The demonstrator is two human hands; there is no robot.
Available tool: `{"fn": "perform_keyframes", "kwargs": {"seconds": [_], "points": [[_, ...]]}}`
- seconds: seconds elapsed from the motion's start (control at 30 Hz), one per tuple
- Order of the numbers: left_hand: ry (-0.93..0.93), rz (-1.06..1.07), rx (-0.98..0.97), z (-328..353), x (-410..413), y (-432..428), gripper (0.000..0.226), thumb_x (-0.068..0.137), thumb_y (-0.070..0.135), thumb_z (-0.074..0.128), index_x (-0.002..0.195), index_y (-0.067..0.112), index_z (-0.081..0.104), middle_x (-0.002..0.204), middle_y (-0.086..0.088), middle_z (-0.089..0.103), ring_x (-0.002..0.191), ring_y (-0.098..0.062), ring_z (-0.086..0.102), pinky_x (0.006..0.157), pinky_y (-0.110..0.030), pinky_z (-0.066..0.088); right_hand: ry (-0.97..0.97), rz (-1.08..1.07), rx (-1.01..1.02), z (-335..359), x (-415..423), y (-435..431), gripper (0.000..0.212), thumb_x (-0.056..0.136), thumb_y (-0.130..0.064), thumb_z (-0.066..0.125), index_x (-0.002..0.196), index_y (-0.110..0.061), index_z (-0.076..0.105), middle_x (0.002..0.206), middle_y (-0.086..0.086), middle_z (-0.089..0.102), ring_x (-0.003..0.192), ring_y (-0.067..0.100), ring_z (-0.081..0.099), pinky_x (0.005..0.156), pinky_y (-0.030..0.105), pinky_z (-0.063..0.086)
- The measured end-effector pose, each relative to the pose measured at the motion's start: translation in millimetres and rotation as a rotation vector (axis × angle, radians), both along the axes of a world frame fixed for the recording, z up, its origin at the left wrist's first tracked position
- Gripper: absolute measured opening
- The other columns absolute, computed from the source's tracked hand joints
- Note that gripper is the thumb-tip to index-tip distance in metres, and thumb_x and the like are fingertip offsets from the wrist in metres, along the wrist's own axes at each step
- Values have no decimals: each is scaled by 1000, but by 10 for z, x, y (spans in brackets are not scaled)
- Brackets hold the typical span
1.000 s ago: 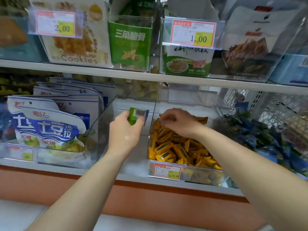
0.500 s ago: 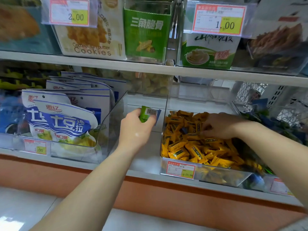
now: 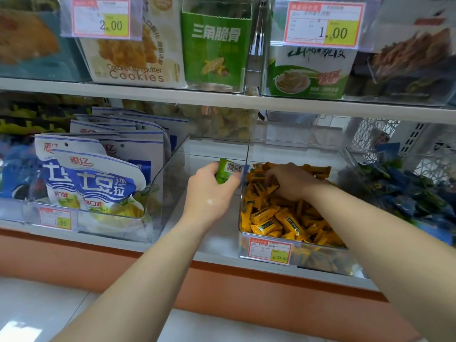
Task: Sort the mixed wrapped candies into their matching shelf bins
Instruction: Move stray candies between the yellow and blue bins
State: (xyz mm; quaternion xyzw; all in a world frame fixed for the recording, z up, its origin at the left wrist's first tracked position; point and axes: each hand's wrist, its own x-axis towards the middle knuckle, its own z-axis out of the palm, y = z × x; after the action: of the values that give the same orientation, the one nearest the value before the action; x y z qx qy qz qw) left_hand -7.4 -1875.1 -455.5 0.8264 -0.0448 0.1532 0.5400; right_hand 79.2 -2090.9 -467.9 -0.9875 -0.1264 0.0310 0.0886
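In the head view, at the centre of the frame, the left hand (image 3: 209, 193) curls its fingers round a green barcoded candy (image 3: 228, 170), held just left of the clear bin (image 3: 320, 255) of yellow candies (image 3: 278, 218). At centre right the right hand (image 3: 291, 182) digs curled fingers into that pile; whether it has pinched anything cannot be told. It would do best to spread the pile gently and lift out only off-colour wrappers.

From here I see my left forearm (image 3: 148, 272) and right forearm (image 3: 385, 233) bare right to the frame's edge. The left hand (image 3: 209, 196) and right hand (image 3: 293, 183) are bare as well; a small shiny spot sits on the left hand's back.
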Motion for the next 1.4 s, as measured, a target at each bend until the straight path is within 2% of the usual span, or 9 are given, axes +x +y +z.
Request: {"fn": "perform_keyframes", "kwargs": {"seconds": [0.2,0.3,0.47,0.6,0.87,0.93,1.07,1.23,1.4], "points": [[-13,5,-44,33,-16,9,15,91,34,68,97,20,69,85,8,71,79,-6,66,65,-21,48,-106,-17,223,195,-239,-221,7,87,-29,73,93,-30,70,99,-7,66,88,13,60,69,27,44],[-5,-6,-78,42,-36,-3,20,92,32,68,105,18,65,95,7,71,86,-7,67,72,-22,53,-122,-153,246,309,-350,-345,20,88,-42,66,78,-24,64,82,-2,64,76,18,61,62,31,44],[3,-19,-89,49,-64,-21,17,92,31,68,103,19,63,95,7,70,87,-9,68,76,-29,57,-273,-380,-235,408,-397,-442,48,89,-43,61,132,-22,52,131,8,55,118,31,53,92,43,48],[5,-32,-100,56,-70,-33,15,91,28,69,101,19,63,96,6,70,88,-11,69,79,-33,59,-201,-63,126,292,-302,-174,22,95,-27,61,116,-28,65,120,-3,62,103,15,56,82,30,43],[9,-10,-97,50,-59,49,14,89,31,71,95,21,64,88,6,70,82,-11,68,68,-32,55,-98,-52,-171,-12,-59,55,16,92,-32,64,107,-29,70,114,-1,67,99,21,63,81,36,55],[31,-22,-166,59,-52,71,17,90,28,71,103,22,61,96,3,71,86,-14,70,71,-37,58,-137,-83,-71,27,-93,4,12,91,-30,66,103,-29,69,110,-5,66,94,18,61,79,35,53],[27,-105,-312,115,-83,47,29,93,18,66,118,29,58,104,2,69,75,-13,74,55,-16,49,-228,-189,366,258,-301,-161,12,90,-21,69,91,-33,69,98,-12,67,87,9,62,77,27,48],[91,-173,-436,151,-107,-68,22,97,12,60,115,25,63,99,-2,72,73,-17,75,45,-17,47,0,-75,1114,479,-747,-177,24,86,2,70,86,-22,76,89,5,77,81,18,74,66,26,60],[215,-203,-547,209,-101,-148,30,98,36,58,121,18,63,103,-6,72,77,-16,73,50,-20,50,117,-2,1291,499,-807,110,17,87,3,69,91,-13,73,91,11,76,84,24,74,70,27,59]]}}
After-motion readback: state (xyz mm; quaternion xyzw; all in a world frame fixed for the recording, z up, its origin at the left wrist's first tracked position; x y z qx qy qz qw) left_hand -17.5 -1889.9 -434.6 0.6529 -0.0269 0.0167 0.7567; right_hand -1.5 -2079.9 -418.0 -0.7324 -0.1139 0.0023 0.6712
